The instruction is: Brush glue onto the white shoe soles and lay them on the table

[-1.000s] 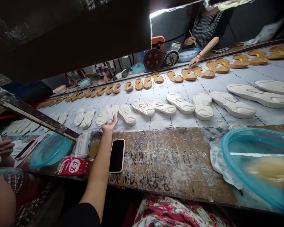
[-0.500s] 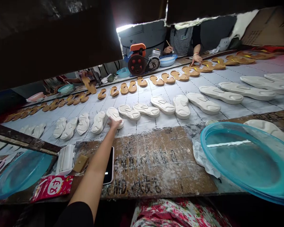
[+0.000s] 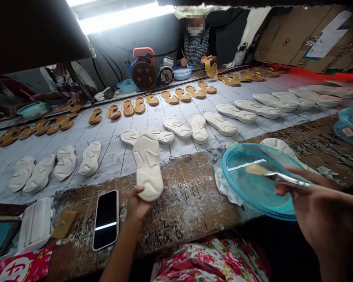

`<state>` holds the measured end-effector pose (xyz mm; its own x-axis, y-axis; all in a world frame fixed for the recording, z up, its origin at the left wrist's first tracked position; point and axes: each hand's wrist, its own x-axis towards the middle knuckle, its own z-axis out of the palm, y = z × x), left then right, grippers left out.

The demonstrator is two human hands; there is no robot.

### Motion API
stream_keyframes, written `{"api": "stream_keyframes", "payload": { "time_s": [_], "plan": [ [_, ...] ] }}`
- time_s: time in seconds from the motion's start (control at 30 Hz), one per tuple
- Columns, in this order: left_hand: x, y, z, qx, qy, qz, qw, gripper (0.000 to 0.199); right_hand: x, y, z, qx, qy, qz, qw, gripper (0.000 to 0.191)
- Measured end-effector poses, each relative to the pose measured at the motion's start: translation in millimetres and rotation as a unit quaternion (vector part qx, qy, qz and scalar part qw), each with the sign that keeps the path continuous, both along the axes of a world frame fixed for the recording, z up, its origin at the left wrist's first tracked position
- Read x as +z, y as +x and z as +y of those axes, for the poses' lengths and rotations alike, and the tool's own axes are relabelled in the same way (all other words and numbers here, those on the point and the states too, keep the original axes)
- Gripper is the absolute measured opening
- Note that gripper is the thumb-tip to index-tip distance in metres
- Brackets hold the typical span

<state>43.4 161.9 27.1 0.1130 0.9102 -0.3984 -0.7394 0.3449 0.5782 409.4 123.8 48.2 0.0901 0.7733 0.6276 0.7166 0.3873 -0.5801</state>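
Note:
My left hand (image 3: 138, 203) grips a white foam shoe sole (image 3: 148, 166) from below, holding it upright over the wooden bench (image 3: 188, 203). My right hand (image 3: 310, 207) is shut on the handle of a flat brush (image 3: 270, 175), whose pale bristles reach over a shallow blue plastic basin (image 3: 223, 172). The bristles lie inside the basin's rim. A black-screened phone (image 3: 106, 219) lies on the bench below my left hand.
Rows of white soles (image 3: 220, 123) and tan soles (image 3: 170, 97) lie on a grey marked cloth (image 3: 111, 156). Beyond them, a co-worker in a checked apron (image 3: 197, 47) holds a tan sole beside an orange-and-black machine (image 3: 144, 70). Another person (image 3: 61, 82) works at the far left.
My left hand has lifted a white sole from the row toward me. My right hand has come into view with the brush over the basin, and the view has swung upward.

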Motion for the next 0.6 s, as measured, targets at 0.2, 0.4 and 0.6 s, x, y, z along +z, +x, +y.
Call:
{"api": "stream_keyframes", "payload": {
  "time_s": [0.2, 0.4, 0.6],
  "plan": [
    [4.7, 32.1, -9.9, -0.137, 0.052, -0.115, 0.983, 0.070, -18.6, -4.8, 6.7, -0.089, -0.127, 0.009, 0.988, 0.022],
    [8.5, 59.0, -6.2, -0.200, -0.041, -0.061, 0.977, 0.065, -30.0, -17.6, 9.0, -0.160, -0.209, -0.013, 0.965, 0.043],
    [16.1, 70.9, -8.6, -0.207, -0.008, 0.072, 0.976, 0.063, -17.7, -16.8, 3.9, -0.141, -0.192, 0.050, 0.970, 0.038]
  ]
}}
